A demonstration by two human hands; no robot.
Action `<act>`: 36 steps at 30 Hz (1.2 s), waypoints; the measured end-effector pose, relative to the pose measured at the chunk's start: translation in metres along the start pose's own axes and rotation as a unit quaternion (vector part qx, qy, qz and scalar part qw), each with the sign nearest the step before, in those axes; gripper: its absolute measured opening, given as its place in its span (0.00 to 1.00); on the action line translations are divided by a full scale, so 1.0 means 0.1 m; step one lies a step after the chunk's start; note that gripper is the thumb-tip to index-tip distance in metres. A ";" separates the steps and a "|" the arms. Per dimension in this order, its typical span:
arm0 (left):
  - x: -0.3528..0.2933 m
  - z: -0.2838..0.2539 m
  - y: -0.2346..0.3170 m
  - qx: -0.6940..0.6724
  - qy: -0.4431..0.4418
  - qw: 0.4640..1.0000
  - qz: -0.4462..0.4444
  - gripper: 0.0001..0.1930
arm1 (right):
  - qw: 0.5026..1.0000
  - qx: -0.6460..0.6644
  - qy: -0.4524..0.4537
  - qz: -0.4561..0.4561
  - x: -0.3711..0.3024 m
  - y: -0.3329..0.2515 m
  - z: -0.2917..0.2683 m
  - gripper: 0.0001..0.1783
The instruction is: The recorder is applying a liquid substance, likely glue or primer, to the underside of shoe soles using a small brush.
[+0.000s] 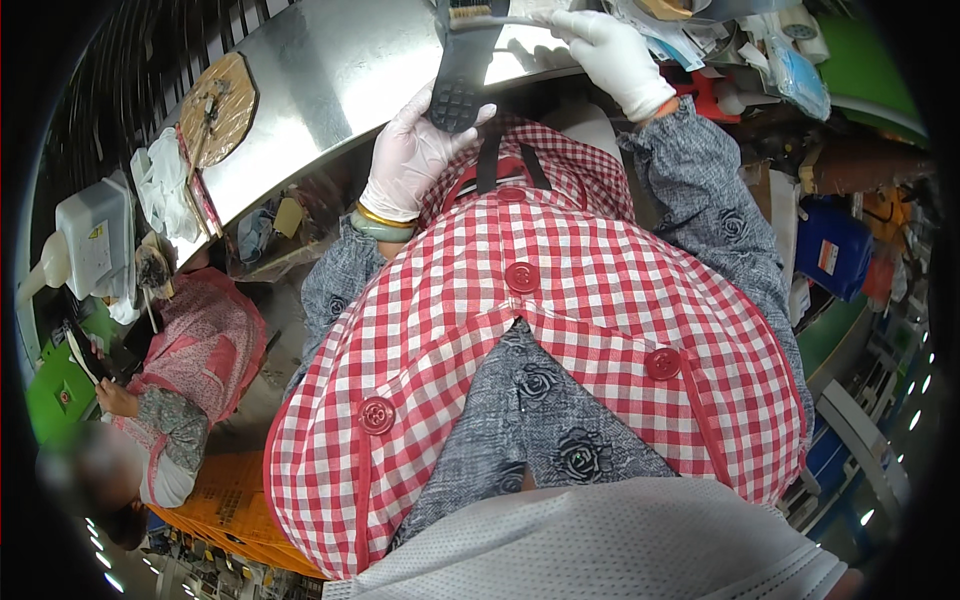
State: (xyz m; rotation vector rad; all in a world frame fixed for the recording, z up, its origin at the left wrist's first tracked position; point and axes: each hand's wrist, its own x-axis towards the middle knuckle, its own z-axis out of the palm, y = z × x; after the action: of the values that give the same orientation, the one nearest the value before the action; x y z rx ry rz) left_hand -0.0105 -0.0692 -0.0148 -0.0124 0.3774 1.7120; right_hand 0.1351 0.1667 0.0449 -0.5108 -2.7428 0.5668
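Gloved hands: two. Black sole: one. Brush: one. Red apron buttons: four in sight. Bangles: two. Brown board at left: one. Co-worker, left side: one.

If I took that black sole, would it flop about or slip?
The black sole probably bends only slightly, since it looks straight beyond the left hand. Its raised tread squares likely give some grip, and its flat shape suggests sliding rather than rolling.
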 end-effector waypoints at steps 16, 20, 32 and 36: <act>0.19 0.01 -0.14 -0.028 -0.044 0.998 0.023 0.22 | 0.860 0.444 0.012 0.252 -0.52 -0.53 0.45 0.22; 0.16 0.04 -0.12 -0.022 -0.014 0.999 0.019 0.22 | 0.858 0.447 0.105 0.230 -0.42 -0.43 0.39 0.22; -0.02 -0.03 -0.12 0.004 -0.007 1.000 0.003 0.24 | 0.941 0.293 0.063 0.159 -0.36 -0.26 0.29 0.18; -0.12 0.00 -0.12 0.035 0.031 0.999 -0.006 0.23 | 0.917 0.337 0.109 0.181 -0.30 -0.06 0.32 0.20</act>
State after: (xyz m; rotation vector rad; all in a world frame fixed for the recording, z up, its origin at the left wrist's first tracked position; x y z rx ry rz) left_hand 0.0029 -0.0789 -0.0146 -0.0164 0.4817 1.6881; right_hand 0.1486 0.1395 0.0127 -0.8321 -2.0551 1.3774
